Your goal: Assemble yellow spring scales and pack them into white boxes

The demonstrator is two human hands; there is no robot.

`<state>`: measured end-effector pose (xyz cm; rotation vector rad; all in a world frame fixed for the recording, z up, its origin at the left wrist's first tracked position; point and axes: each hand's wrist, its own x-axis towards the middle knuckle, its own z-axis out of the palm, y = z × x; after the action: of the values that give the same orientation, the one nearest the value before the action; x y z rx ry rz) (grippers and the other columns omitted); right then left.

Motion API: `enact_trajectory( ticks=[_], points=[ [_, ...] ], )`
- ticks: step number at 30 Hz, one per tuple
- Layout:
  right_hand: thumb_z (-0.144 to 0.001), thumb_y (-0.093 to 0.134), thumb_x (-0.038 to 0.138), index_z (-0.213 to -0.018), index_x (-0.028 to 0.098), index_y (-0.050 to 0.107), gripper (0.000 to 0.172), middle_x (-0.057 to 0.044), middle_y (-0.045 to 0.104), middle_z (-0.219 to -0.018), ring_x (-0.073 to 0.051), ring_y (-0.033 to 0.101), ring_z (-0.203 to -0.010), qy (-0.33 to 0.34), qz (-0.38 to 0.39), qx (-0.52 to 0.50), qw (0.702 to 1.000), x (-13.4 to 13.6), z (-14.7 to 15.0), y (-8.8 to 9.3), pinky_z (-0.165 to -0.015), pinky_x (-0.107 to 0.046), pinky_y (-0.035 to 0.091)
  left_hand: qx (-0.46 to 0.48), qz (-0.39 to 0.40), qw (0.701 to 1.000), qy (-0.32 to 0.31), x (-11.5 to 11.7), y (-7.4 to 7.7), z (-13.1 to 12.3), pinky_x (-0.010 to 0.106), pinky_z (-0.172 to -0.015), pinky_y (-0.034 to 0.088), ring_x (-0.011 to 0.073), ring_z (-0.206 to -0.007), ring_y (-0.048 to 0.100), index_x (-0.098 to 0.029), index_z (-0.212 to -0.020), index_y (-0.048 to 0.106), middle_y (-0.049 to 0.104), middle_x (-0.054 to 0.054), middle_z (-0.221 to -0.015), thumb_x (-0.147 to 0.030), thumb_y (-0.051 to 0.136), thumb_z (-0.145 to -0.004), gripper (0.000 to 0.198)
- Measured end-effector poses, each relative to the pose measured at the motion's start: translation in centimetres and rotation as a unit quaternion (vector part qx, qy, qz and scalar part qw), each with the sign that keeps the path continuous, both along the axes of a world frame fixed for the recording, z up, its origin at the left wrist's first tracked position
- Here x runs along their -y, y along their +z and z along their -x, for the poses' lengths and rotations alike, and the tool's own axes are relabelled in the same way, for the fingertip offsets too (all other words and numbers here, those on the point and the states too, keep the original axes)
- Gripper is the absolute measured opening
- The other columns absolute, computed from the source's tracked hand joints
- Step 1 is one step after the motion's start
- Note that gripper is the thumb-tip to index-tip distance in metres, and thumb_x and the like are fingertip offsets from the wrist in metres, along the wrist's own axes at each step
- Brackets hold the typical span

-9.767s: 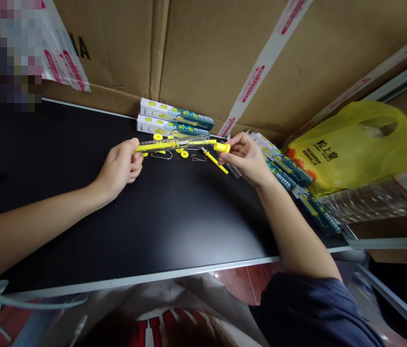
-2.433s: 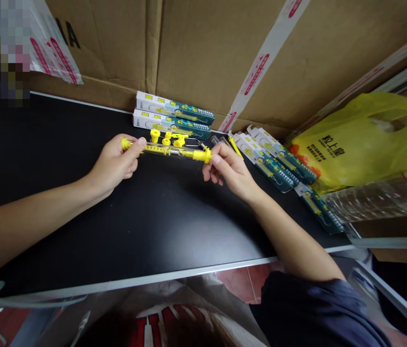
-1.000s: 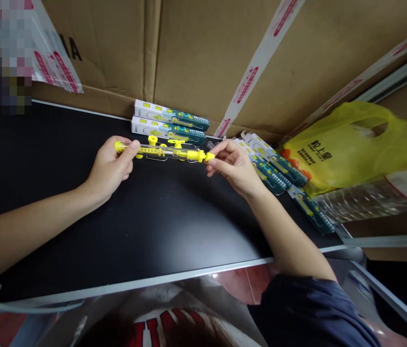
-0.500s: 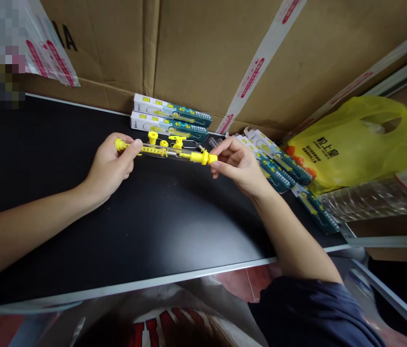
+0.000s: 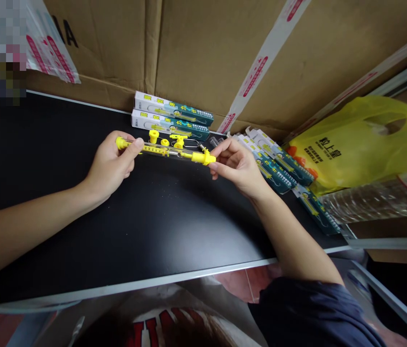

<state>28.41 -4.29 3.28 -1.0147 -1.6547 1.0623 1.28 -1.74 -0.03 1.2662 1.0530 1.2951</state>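
My left hand (image 5: 111,161) is closed around the left yellow end of a spring dynamometer (image 5: 152,150), a clear tube with a numbered yellow scale inside. The tube lies nearly level above the black tabletop, tilting slightly down to the right. At its other end, the thumb and fingers of my right hand (image 5: 234,166) pinch the yellow end cap (image 5: 208,158). Just behind the tube lie loose yellow parts: a round plug (image 5: 153,136), a smaller yellow piece (image 5: 164,142) and a yellow fitting (image 5: 179,141) beside a metal hook (image 5: 190,142). Clear tubes (image 5: 216,141) are partly hidden behind my right hand.
Two printed boxes (image 5: 170,124) lie against the large cardboard carton (image 5: 203,48) at the back. More such boxes (image 5: 279,159) are stacked at the right, beside a yellow plastic bag (image 5: 362,144) and a clear ribbed bottle (image 5: 373,205). The table's pale front edge (image 5: 152,279) runs close to my body.
The yellow cap at the right end now sits slightly closer against the tube's yellow collar. Both hands keep their hold, and the view has shifted a little.
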Motion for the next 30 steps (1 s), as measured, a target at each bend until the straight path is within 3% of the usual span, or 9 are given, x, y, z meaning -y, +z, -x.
enact_trajectory(
  ticks=[12, 18, 24, 30],
  points=[
    [-0.081, 0.075, 0.055, -0.083, 0.019, 0.056, 0.041, 0.002, 0.066, -0.069, -0.006, 0.054, -0.051, -0.024, 0.014, 0.049, 0.998, 0.16, 0.11, 0.25, -0.045, -0.018, 0.047, 0.002, 0.013, 1.0, 0.013, 0.12, 0.38, -0.24, 0.019, -0.034, 0.022, 0.0064, -0.036, 0.031, -0.022, -0.086, 0.048, 0.036, -0.011, -0.048, -0.015, 0.059, -0.091, 0.014],
    [-0.09, 0.056, 0.066, -0.075, 0.019, 0.053, 0.049, 0.001, 0.063, -0.064, -0.006, 0.051, -0.049, -0.014, 0.014, 0.094, 0.995, 0.27, 0.29, -0.16, -0.041, -0.016, 0.04, -0.002, 0.003, 1.0, 0.002, -0.04, 0.13, -0.08, 0.018, -0.034, 0.022, 0.0059, -0.036, 0.032, -0.021, -0.086, 0.048, 0.038, -0.012, -0.049, -0.018, 0.06, -0.091, 0.013],
    [-0.09, 0.063, 0.058, -0.094, 0.021, 0.052, 0.038, 0.003, 0.066, -0.071, -0.007, 0.052, -0.052, 0.012, 0.022, 0.083, 0.996, 0.61, 0.09, 0.0, -0.042, -0.016, 0.039, 0.0, 0.0, 1.0, 0.002, 0.05, 0.04, -0.03, 0.019, -0.035, 0.022, 0.0061, -0.037, 0.032, -0.022, -0.087, 0.048, 0.037, -0.011, -0.05, -0.024, 0.065, -0.089, 0.017],
    [-0.095, 0.054, 0.06, -0.079, 0.02, 0.052, 0.042, 0.001, 0.064, -0.067, -0.007, 0.051, -0.051, 0.01, 0.017, 0.105, 0.994, 0.63, 0.3, -0.21, -0.043, -0.017, 0.039, 0.008, -0.005, 1.0, -0.003, 0.0, -0.06, -0.04, 0.019, -0.034, 0.021, 0.0059, -0.036, 0.032, -0.022, -0.084, 0.049, 0.037, -0.011, -0.049, -0.026, 0.068, -0.086, 0.02]
  ],
)
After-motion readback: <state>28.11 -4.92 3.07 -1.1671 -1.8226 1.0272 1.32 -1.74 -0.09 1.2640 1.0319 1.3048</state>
